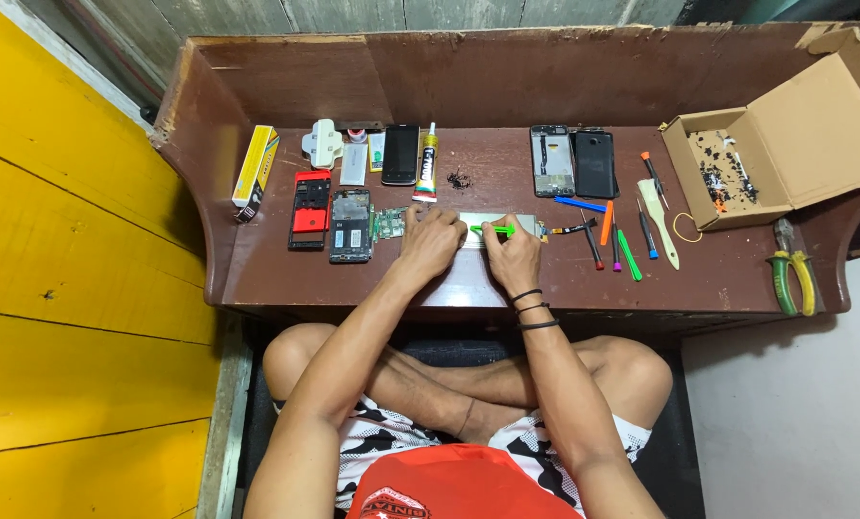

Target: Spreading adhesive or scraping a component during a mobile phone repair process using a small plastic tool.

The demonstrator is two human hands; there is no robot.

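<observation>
Under both hands: phone point(495, 227), L hand point(431, 240) pinning, R hand point(510, 248) w/ green tool point(492, 230).

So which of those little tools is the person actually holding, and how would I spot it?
Start at the brown wooden table and find the two hands meeting at its middle, over a pale flat panel. The right hand pinches a small bright green tool, lying level and pointing toward the left hand. The other coloured tools lie untouched further right.

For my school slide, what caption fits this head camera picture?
Left hand steadies a phone part while right hand holds a green tool.
</observation>
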